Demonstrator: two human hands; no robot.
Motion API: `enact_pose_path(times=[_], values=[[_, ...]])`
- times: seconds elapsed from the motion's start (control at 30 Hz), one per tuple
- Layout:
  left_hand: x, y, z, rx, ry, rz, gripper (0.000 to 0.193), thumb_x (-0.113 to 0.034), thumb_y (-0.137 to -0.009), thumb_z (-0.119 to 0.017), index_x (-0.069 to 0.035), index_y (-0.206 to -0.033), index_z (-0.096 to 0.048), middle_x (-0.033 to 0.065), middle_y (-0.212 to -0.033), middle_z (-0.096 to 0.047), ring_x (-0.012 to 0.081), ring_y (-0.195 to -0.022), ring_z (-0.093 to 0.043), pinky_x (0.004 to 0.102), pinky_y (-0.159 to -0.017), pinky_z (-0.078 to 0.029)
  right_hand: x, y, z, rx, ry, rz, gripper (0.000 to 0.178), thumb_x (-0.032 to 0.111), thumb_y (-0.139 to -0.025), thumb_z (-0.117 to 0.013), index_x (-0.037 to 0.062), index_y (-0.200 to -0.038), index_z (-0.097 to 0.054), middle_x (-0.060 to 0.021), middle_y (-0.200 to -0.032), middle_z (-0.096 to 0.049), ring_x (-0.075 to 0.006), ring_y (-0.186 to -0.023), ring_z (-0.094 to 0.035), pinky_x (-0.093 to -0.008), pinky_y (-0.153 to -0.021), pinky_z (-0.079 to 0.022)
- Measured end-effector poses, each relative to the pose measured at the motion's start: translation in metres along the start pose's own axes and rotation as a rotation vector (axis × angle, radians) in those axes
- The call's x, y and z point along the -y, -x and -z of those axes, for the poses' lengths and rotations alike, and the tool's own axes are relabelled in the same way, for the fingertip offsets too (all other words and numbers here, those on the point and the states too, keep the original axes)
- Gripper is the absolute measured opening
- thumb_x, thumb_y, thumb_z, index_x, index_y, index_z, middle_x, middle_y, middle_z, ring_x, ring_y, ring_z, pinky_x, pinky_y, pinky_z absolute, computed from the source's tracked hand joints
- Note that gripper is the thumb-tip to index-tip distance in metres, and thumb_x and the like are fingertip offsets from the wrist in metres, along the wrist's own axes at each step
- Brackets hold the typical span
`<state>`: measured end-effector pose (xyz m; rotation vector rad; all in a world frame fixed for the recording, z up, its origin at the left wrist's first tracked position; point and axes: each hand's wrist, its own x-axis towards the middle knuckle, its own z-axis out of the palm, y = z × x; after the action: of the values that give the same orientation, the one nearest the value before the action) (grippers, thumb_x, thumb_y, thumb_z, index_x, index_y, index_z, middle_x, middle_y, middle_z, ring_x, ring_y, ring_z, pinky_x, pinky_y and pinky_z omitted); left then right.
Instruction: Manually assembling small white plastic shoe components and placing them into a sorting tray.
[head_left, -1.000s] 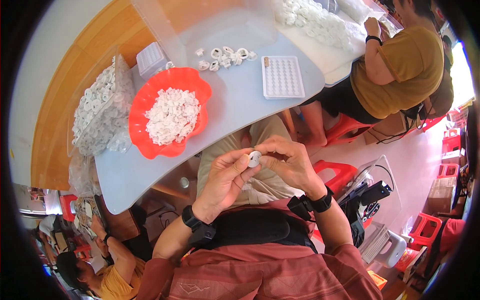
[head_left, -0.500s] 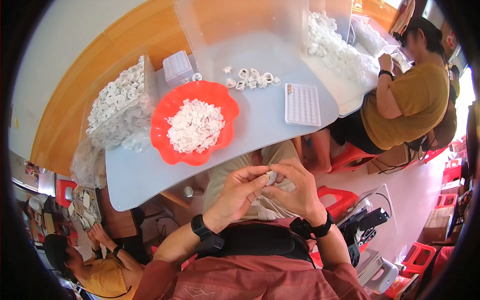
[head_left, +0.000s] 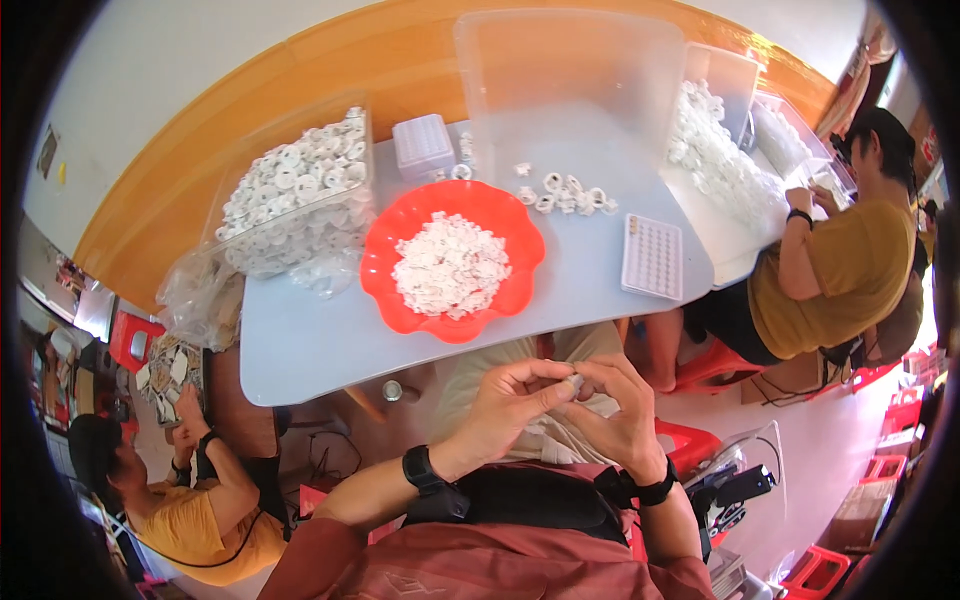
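Over my lap, in front of the table's near edge, both hands meet around one small white plastic part [head_left: 573, 384]. My left hand [head_left: 512, 400] pinches it from the left between thumb and fingertips. From the other side the fingers of my right hand [head_left: 622, 408] close on it. Much of the part is hidden by my fingers. Beyond my hands a red scalloped bowl [head_left: 385, 262] holds a heap of small flat white pieces [head_left: 452, 268]. Farther back on the table lie several loose round white parts [head_left: 570, 195].
A clear bin of white ring-shaped parts [head_left: 300, 190] stands at the table's left. White trays with rows of pockets, one flat [head_left: 652, 258] and one stack [head_left: 423, 147], rest on the table [head_left: 310, 365]. Co-workers sit at right [head_left: 840, 270] and lower left [head_left: 200, 510].
The view has shifted, so the table and bowl appear farther right. My hands still hold the small part together, with slightly altered fingers. The lower-left co-worker's hands have moved.
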<state>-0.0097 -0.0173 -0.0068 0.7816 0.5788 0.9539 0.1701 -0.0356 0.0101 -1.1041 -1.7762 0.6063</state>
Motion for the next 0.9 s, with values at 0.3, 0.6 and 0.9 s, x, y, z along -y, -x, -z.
enact_pose_path(times=[0.3,0.6,0.9], values=[[-0.096,0.026,0.007,-0.11,-0.56,-0.525,0.025,0.001,-0.087,-0.071,-0.002,-0.111,-0.067,0.0079,-0.114,-0.065,0.0127,-0.101,-0.061,0.0262,-0.086,-0.052,0.019,-0.004,-0.001,0.057,-0.103,0.008,0.053,0.001,-0.071,-0.081,0.0014,-0.119,-0.061,-0.0133,-0.113,-0.057,-0.0151,-0.072,-0.06,-0.0307,-0.068,-0.052],[-0.271,-0.022,0.111,-0.669,-1.396,-0.977,0.019,-0.008,-0.085,-0.071,0.0,-0.103,-0.07,0.0135,-0.116,-0.066,0.0254,-0.1,-0.066,0.0326,-0.086,-0.053,0.029,-0.01,-0.007,0.134,-0.102,0.032,0.036,-0.003,-0.075,-0.077,-0.0001,-0.109,-0.065,-0.0132,-0.112,-0.057,-0.0145,-0.07,-0.062,-0.0294,-0.069,-0.051],[-0.245,-0.031,0.111,-0.703,-1.709,-1.042,0.023,-0.009,-0.081,-0.073,-0.004,-0.103,-0.071,0.0155,-0.122,-0.063,0.0327,-0.111,-0.061,0.0383,-0.092,-0.05,0.019,-0.006,-0.009,0.181,-0.095,-0.05,0.034,-0.005,-0.076,-0.075,-0.0006,-0.108,-0.065,-0.0123,-0.11,-0.059,-0.0156,-0.072,-0.063,-0.0291,-0.067,-0.051]])
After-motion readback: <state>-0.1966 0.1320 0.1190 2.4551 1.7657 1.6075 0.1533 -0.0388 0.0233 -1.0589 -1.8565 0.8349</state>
